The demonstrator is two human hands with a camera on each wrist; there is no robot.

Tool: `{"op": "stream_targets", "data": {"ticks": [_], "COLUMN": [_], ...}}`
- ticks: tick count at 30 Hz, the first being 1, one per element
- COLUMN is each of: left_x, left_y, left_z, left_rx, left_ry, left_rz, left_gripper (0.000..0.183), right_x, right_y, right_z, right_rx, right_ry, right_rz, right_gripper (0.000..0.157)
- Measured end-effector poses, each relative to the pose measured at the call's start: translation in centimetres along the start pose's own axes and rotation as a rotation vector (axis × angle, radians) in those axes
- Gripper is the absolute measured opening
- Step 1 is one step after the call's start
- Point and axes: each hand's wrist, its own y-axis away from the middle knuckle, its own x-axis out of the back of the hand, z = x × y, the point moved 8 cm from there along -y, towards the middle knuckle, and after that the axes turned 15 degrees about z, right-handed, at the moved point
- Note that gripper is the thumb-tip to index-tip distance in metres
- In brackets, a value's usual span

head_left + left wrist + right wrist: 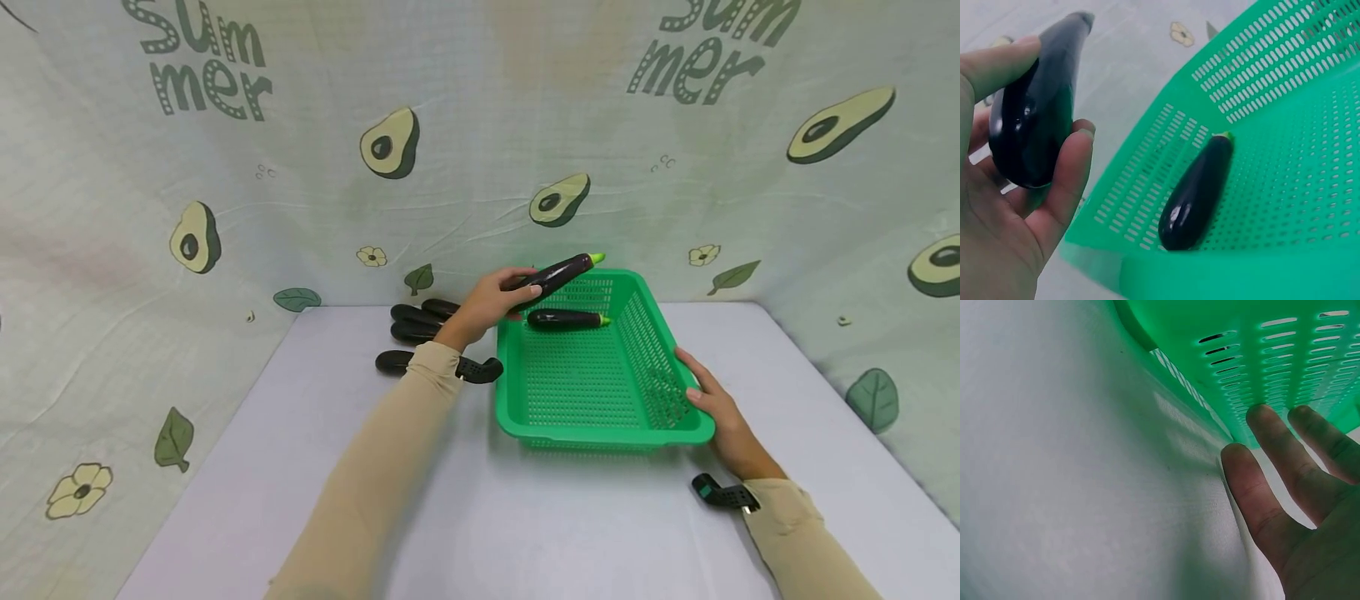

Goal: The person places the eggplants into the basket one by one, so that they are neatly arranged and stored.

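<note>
My left hand (483,307) grips a dark purple eggplant (558,277) with a green stem, raised over the back left of a green plastic basket (510,392). In the left wrist view, its thumb and fingers wrap the eggplant's thick end. Another eggplant (1200,194) lies inside the basket by the left wall. My right hand (723,417) holds the basket's right rim, thumb on top. In the right wrist view, several of its fingers (1254,487) reach along the perforated outer wall from below.
Several more eggplants (411,332) lie on the white table (300,433) left of the basket, partly behind my left forearm. Behind the table hangs a pale cloth (465,100) printed with avocados and leaves. Black straps (480,370) circle both wrists.
</note>
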Motion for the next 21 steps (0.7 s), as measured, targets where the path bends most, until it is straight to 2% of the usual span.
{"op": "stream_targets", "data": {"ticks": [9,16,21], "left_x": [-1.8,-2.5,-2.7], "left_y": [-0.5,-0.9,-1.1], "left_z": [1.0,0.5,0.0], "left_rx": [-0.056,-0.078,-0.053], "left_ry": [-0.013,-0.097,-0.103], "left_rz": [-0.070,-0.099,-0.105], "left_gripper": [0.049,0.050,0.049], "right_x": [0.0,0.1,0.1], "right_y": [-0.1,0.0,0.0], "right_z": [0.1,0.4,0.6], "right_rx": [-0.003,-0.008,0.000], "right_ry": [0.012,0.023,0.045], "right_rz": [-0.001,0.001,0.005], "right_gripper": [0.059,0.058,0.058]}}
